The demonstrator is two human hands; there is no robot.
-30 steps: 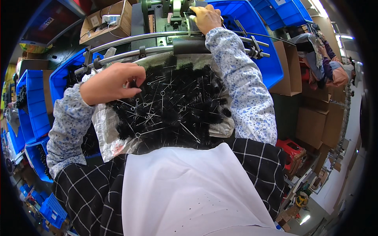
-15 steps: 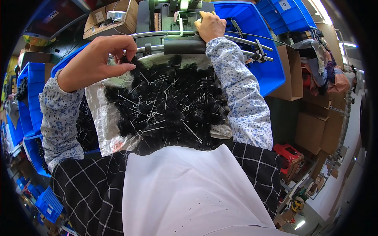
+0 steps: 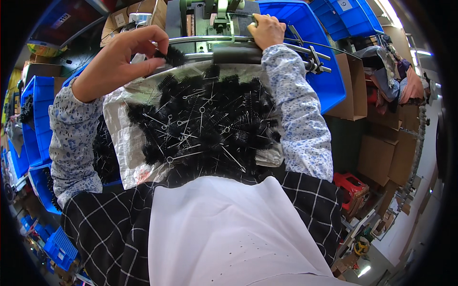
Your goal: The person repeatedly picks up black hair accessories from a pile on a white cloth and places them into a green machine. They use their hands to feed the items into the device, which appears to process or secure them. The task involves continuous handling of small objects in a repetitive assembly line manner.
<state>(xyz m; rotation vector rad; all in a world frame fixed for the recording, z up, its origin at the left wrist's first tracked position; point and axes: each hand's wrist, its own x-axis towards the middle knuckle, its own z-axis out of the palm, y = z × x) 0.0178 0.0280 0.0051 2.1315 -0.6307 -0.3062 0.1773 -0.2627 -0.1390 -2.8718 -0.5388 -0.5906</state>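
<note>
My left hand (image 3: 131, 55) is closed in a pinch on a black bristle brush (image 3: 174, 56), held above the far left of a heap. That heap is of black twisted-wire brushes (image 3: 202, 124), many with metal ring ends, lying on a whitish woven sheet (image 3: 125, 155). At the machine (image 3: 200, 24) beyond it, my right hand (image 3: 268, 31) is closed, its fingertips at the end of a thin dark bristly wire brush (image 3: 242, 14). Part of that brush is hidden by the fingers. Below this hand, a black sleeve (image 3: 236, 55) on the metal rail is blurred.
A large blue bin (image 3: 329, 88) stands right of the machine, with metal rods (image 3: 315, 59) reaching over it. Cardboard boxes (image 3: 353, 90) stand farther right. Blue bins (image 3: 40, 119) line the left side, and an open carton (image 3: 136, 19) sits at the back left.
My right hand has shifted right along the machine, and the black sleeve has slid right too. My left hand has lifted a brush away from the heap, slightly farther off.
</note>
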